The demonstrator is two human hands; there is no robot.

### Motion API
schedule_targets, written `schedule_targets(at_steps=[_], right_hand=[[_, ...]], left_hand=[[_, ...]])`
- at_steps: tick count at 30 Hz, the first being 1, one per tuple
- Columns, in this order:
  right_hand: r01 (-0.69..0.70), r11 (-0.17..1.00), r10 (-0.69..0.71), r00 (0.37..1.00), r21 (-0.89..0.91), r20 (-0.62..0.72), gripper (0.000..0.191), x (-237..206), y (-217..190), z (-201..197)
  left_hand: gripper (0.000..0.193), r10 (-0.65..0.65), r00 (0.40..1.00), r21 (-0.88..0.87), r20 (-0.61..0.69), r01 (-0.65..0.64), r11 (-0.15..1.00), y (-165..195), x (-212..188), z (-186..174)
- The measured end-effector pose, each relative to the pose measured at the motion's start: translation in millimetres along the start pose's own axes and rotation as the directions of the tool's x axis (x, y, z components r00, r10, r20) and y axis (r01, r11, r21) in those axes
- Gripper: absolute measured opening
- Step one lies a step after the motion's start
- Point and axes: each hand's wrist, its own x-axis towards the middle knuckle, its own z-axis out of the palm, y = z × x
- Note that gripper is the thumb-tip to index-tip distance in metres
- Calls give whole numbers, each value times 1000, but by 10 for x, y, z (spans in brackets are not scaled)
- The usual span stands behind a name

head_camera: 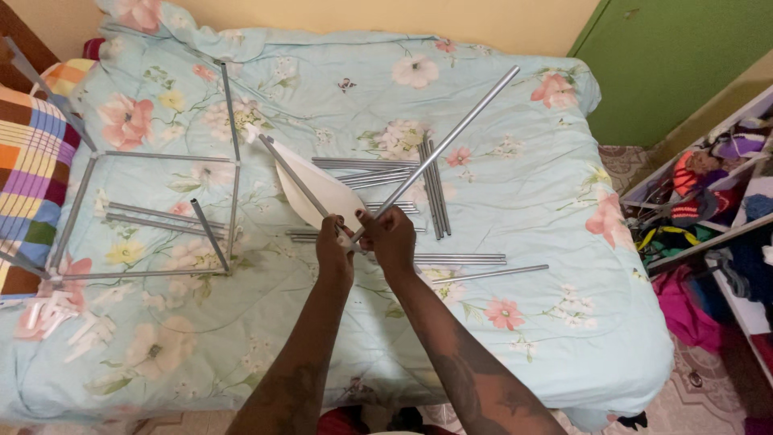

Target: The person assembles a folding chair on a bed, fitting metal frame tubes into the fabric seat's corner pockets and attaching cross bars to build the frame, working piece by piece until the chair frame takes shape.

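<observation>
Floral bedspread (483, 201) beneath hands | rod frame (153, 209) left, cut off at edge | left hand (334, 246) grips short rod (294, 176) | right hand (390, 238) grips long rod (439, 141); joint hidden by fingers | loose rods (431, 189) beyond

Home bedroom, floral-sheeted bed (531, 185), cluttered clothes shelf (725, 193)

We look down on a bed (564, 322) covered by a light blue floral sheet (515, 201). A checked multicoloured pillow (28, 177) lies at its left edge. Behind the bed we see a cream wall (362, 16); at upper right, a green door (684, 56). A white shelf (725, 201) at right holds mixed clothes. The floor (700, 379) is patterned. Lighting is even and soft.
</observation>
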Motion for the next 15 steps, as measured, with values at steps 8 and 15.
schedule_targets(at_steps=[8,15], right_hand=[[113,955,-7,933,-274,359,24,-161,-535,-168],[902,162,-576,415,-400,704,42,-90,-1264,-315]], left_hand=[[22,0,986,142,166,-24,990,309,123,116],[24,-98,978,290,184,41,956,418,255,-20]])
